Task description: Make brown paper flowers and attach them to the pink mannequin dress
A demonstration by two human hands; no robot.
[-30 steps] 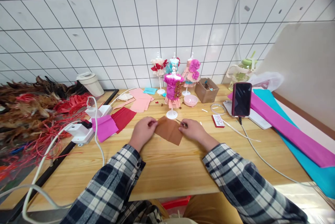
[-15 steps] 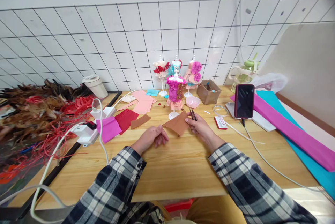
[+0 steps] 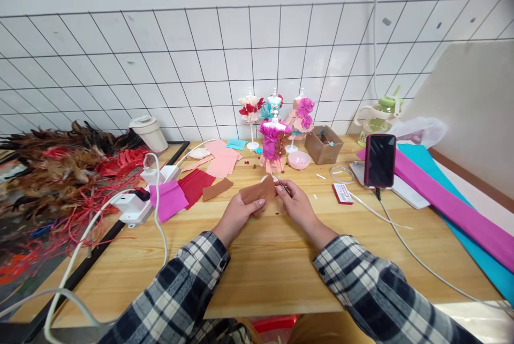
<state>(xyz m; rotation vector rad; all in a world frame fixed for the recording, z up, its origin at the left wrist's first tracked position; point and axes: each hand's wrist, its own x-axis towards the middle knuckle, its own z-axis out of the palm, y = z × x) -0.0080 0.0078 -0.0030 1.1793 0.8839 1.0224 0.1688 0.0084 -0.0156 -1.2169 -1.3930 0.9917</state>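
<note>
A sheet of brown crepe paper (image 3: 257, 191) is pinched between the thumb and fingers of my left hand (image 3: 240, 214). My right hand (image 3: 296, 203) is closed around small dark scissors (image 3: 284, 187), whose handles are mostly hidden in the fingers. Its fingertips meet the right edge of the brown sheet; whether they also grip it I cannot tell. Just beyond my hands stands a small dress form (image 3: 274, 140) in a magenta and pink paper dress with brown trim. A separate brown paper piece (image 3: 217, 189) lies left of my left hand.
Behind stand several dressed forms (image 3: 251, 110), a pink bowl (image 3: 299, 160) and a cardboard box (image 3: 323, 146). Red paper (image 3: 196, 186), magenta paper (image 3: 167, 200) and a power strip (image 3: 136, 210) lie left, beside feathers (image 3: 80, 156). A phone (image 3: 379, 161) and cables stand right.
My left hand has moved up and right and taken hold of the brown paper, which is now bent and raised. My right hand keeps the scissors and has shifted slightly left.
</note>
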